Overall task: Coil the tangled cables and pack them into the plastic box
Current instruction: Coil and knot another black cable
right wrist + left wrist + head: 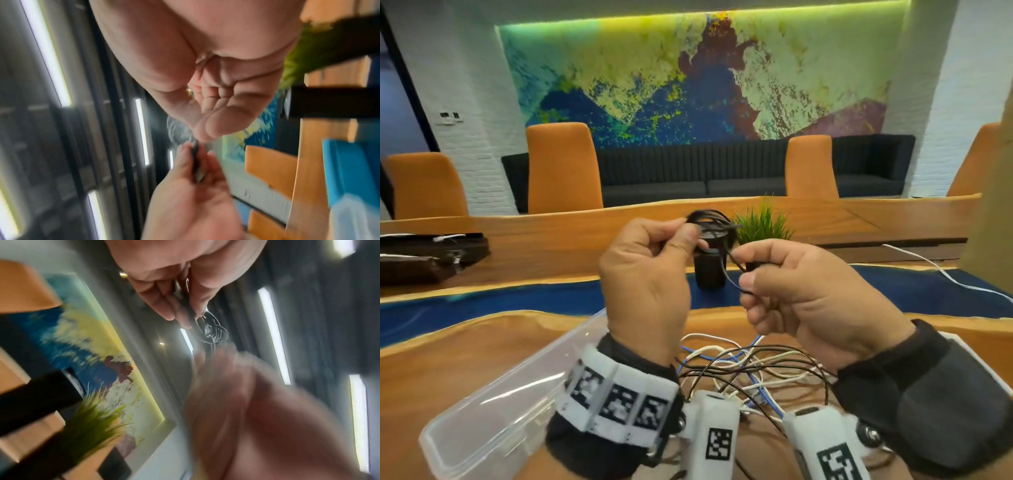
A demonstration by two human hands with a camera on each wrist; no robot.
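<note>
Both hands are raised above the table. My left hand (pixel 690 236) pinches a small coil of thin black cable (pixel 709 219) between thumb and fingers. My right hand (pixel 744 270) pinches the loose tail of the same cable just below the coil. The left wrist view shows my left hand (pixel 187 316) gripping the looped black cable (pixel 209 331), with the right hand blurred below it. In the right wrist view my right hand (pixel 203 138) and the left hand meet on the black cable (pixel 195 155). A tangle of white, blue and black cables (pixel 739 363) lies on the table under my wrists. The clear plastic box (pixel 517 377) sits at the left, its inside mostly hidden.
A black cup (pixel 709 270) and a green potted plant (pixel 760 222) stand just behind the hands. Dark cases (pixel 431 253) lie at the far left. A white cable (pixel 945 277) trails across the right side. Orange chairs (pixel 561 168) line the far edge.
</note>
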